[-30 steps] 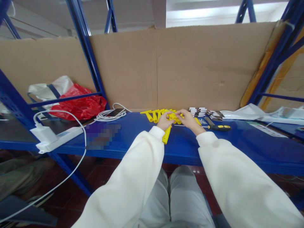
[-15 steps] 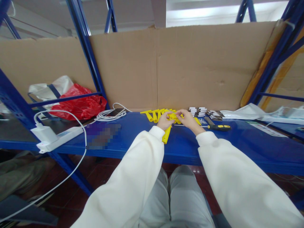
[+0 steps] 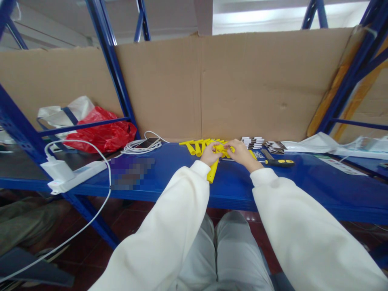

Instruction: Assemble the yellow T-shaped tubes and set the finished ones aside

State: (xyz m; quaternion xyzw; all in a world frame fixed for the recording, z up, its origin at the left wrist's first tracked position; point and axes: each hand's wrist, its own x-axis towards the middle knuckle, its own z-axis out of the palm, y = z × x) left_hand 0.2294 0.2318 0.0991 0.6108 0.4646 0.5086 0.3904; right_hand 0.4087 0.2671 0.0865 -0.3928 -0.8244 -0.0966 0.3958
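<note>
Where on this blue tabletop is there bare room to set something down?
Bare tabletop shows between the coiled white cable and the left hand, and again between the tool handle and the printed sheet. It is crowded around both hands with yellow pieces, and just beyond the right hand with small stacked pieces.

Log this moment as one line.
left hand: holds yellow piece; right hand: near its far end; beyond: more yellow pieces; nearby: black-handled tool
</note>
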